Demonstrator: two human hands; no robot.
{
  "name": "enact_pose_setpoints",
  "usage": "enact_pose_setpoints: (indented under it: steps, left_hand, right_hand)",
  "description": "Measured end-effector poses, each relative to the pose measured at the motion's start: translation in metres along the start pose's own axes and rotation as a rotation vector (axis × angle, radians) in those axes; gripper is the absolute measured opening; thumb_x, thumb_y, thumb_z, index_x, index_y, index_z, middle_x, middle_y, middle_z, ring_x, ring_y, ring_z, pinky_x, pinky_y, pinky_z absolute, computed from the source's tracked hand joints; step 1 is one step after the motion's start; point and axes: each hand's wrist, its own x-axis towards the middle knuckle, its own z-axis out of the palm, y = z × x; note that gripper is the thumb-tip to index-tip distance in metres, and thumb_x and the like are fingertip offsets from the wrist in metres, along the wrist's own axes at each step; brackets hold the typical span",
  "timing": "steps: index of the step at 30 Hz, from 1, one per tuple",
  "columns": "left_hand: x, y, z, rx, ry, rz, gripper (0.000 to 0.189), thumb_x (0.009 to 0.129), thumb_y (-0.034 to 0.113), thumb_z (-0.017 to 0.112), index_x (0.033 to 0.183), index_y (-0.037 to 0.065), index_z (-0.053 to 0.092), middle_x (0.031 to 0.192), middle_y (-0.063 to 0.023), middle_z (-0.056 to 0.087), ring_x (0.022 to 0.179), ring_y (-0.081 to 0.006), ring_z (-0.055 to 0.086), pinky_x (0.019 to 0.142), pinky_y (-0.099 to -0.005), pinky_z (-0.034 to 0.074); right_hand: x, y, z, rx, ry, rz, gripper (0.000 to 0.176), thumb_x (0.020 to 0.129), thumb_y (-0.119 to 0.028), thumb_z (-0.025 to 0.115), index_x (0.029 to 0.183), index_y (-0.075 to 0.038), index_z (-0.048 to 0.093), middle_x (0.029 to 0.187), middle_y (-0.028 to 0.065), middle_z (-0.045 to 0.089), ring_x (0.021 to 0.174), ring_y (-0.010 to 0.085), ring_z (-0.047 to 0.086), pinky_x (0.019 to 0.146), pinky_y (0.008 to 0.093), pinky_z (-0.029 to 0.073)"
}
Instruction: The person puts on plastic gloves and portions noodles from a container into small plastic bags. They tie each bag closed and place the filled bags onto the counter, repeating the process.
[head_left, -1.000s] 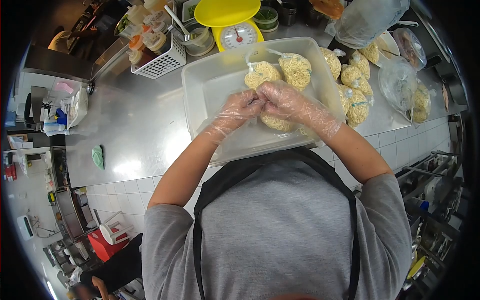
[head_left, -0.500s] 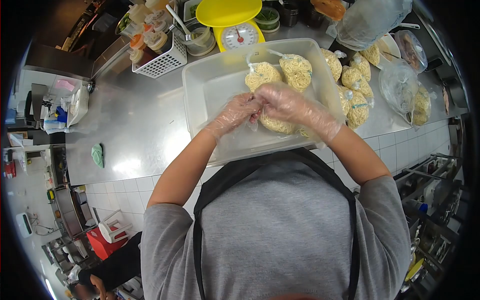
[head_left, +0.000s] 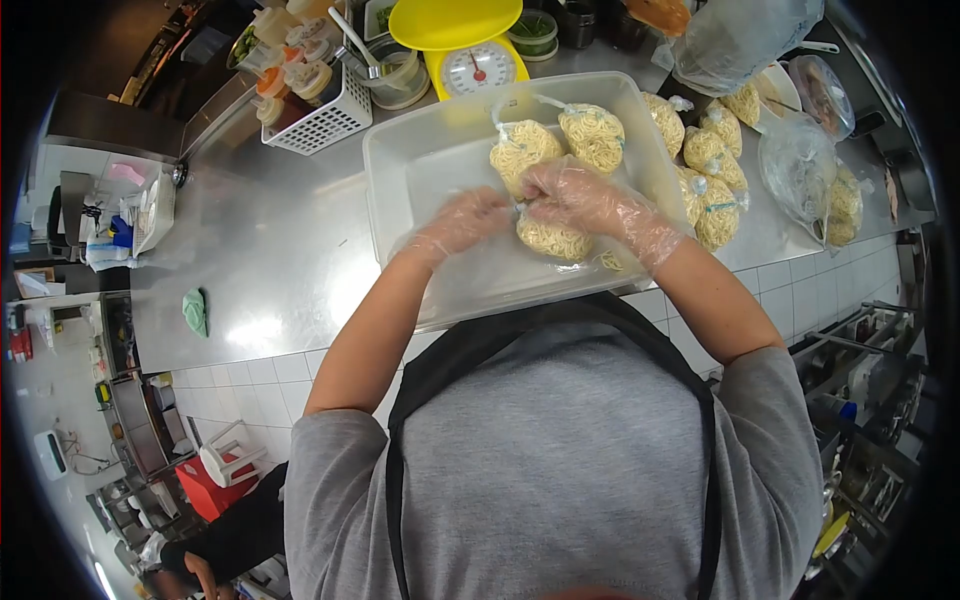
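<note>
In the head view my right hand [head_left: 585, 200], in a clear plastic glove, is closed around the gathered neck of a bag of noodles [head_left: 553, 240] in the plastic tub [head_left: 400, 285]. My left hand [head_left: 465, 222], also gloved, is just left of that neck with its fingers pinched together and slightly blurred. What sits between those fingertips is too small to make out. Two more tied bags of noodles, one nearer my hands [head_left: 524, 150] and one to its right [head_left: 594, 140], lie at the tub's back. Loose noodle strands [head_left: 608, 262] lie on the tub floor.
Behind the tub stands a yellow weighing scale [head_left: 478, 68], with a white basket of bottles [head_left: 320, 127] to its left. Several noodle bags [head_left: 714, 215] and a clear plastic bag [head_left: 795, 175] lie right. A green cloth-like item [head_left: 195, 312] rests left. A person [head_left: 225, 540] is at lower left.
My hands, together at the bag's neck before, have come slightly apart, the left moving a little left. The noodle bag under my right hand shows more fully now.
</note>
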Motion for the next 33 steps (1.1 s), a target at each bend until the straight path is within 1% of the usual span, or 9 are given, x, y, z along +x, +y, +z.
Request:
enact_pose_setpoints:
  steps: [2, 5, 13, 15, 16, 18, 24, 26, 33]
  left_hand:
    - [-0.008, 0.020, 0.006, -0.436, -0.275, -0.087, 0.032, 0.084, 0.029, 0.059, 0.102, 0.002, 0.055, 0.099, -0.0059, 0.058, 0.089, -0.0111, 0.050, 0.078, -0.0256, 0.041]
    - [-0.008, 0.017, 0.018, -0.705, -0.250, -0.005, 0.029, 0.084, 0.024, 0.059, 0.104, 0.004, 0.055, 0.098, -0.0029, 0.057, 0.088, -0.0098, 0.049, 0.079, -0.0247, 0.040]
    - [0.004, 0.003, 0.030, -0.581, -0.141, 0.002, 0.027, 0.086, 0.020, 0.057, 0.106, 0.004, 0.055, 0.093, -0.0002, 0.055, 0.084, -0.0080, 0.047, 0.077, -0.0240, 0.040]
    - [0.003, 0.007, 0.029, -0.613, -0.141, 0.011, 0.026, 0.086, 0.020, 0.057, 0.106, 0.004, 0.055, 0.093, -0.0004, 0.055, 0.084, -0.0079, 0.047, 0.077, -0.0243, 0.040]
    - [0.003, 0.009, 0.029, -0.609, -0.150, 0.016, 0.026, 0.086, 0.021, 0.056, 0.106, 0.003, 0.055, 0.094, -0.0006, 0.055, 0.084, -0.0080, 0.048, 0.077, -0.0247, 0.040]
    - [0.004, 0.008, 0.030, -0.604, -0.158, 0.023, 0.027, 0.086, 0.021, 0.055, 0.106, 0.003, 0.055, 0.094, -0.0008, 0.055, 0.083, -0.0080, 0.048, 0.077, -0.0251, 0.041]
    - [0.005, 0.007, 0.034, -0.400, -0.080, 0.066, 0.027, 0.087, 0.022, 0.055, 0.105, 0.002, 0.054, 0.090, -0.0029, 0.058, 0.079, -0.0091, 0.051, 0.073, -0.0263, 0.043]
    - [0.008, 0.005, 0.037, -0.692, -0.079, 0.038, 0.023, 0.085, 0.016, 0.056, 0.103, 0.002, 0.054, 0.086, -0.0030, 0.058, 0.076, -0.0089, 0.051, 0.070, -0.0258, 0.044]
    - [0.000, 0.021, 0.026, -0.835, -0.078, 0.005, 0.029, 0.079, 0.018, 0.062, 0.101, 0.000, 0.057, 0.089, -0.0072, 0.062, 0.080, -0.0132, 0.056, 0.074, -0.0288, 0.046]
  right_hand:
    - [0.001, -0.003, -0.004, 0.014, -0.029, -0.023, 0.019, 0.071, -0.008, 0.064, 0.082, -0.004, 0.049, 0.078, 0.0114, 0.054, 0.075, 0.0304, 0.053, 0.067, 0.0371, 0.042]
    - [0.003, -0.004, -0.002, 0.010, -0.032, -0.085, 0.019, 0.071, -0.008, 0.064, 0.081, -0.004, 0.049, 0.078, 0.0110, 0.054, 0.076, 0.0297, 0.054, 0.067, 0.0363, 0.042]
    - [0.001, -0.008, 0.009, -0.031, 0.099, -0.157, 0.016, 0.070, -0.005, 0.062, 0.083, -0.005, 0.053, 0.082, 0.0101, 0.056, 0.077, 0.0285, 0.055, 0.071, 0.0347, 0.044]
    - [0.002, -0.009, 0.010, 0.319, -0.013, 0.147, 0.017, 0.071, -0.006, 0.061, 0.086, -0.007, 0.054, 0.087, 0.0095, 0.057, 0.084, 0.0281, 0.056, 0.073, 0.0361, 0.045]
    - [0.002, -0.010, 0.010, 0.319, -0.012, 0.147, 0.017, 0.071, -0.006, 0.061, 0.086, -0.007, 0.054, 0.087, 0.0095, 0.057, 0.084, 0.0281, 0.056, 0.073, 0.0361, 0.045]
    - [0.003, -0.022, 0.006, -0.183, -0.002, 0.010, 0.017, 0.073, -0.010, 0.059, 0.090, -0.007, 0.055, 0.092, 0.0090, 0.057, 0.089, 0.0276, 0.056, 0.075, 0.0360, 0.046]
    - [-0.003, -0.025, 0.011, -0.274, 0.090, -0.093, 0.019, 0.076, -0.012, 0.056, 0.095, -0.008, 0.053, 0.094, 0.0096, 0.056, 0.092, 0.0284, 0.056, 0.077, 0.0366, 0.046]
    - [-0.001, -0.024, 0.013, -0.192, 0.070, -0.021, 0.021, 0.076, -0.012, 0.056, 0.097, -0.009, 0.052, 0.094, 0.0096, 0.056, 0.092, 0.0282, 0.056, 0.077, 0.0369, 0.046]
    - [0.003, -0.022, 0.007, -0.128, 0.050, -0.007, 0.031, 0.073, -0.010, 0.059, 0.103, -0.010, 0.051, 0.092, 0.0094, 0.055, 0.090, 0.0277, 0.056, 0.076, 0.0370, 0.046]
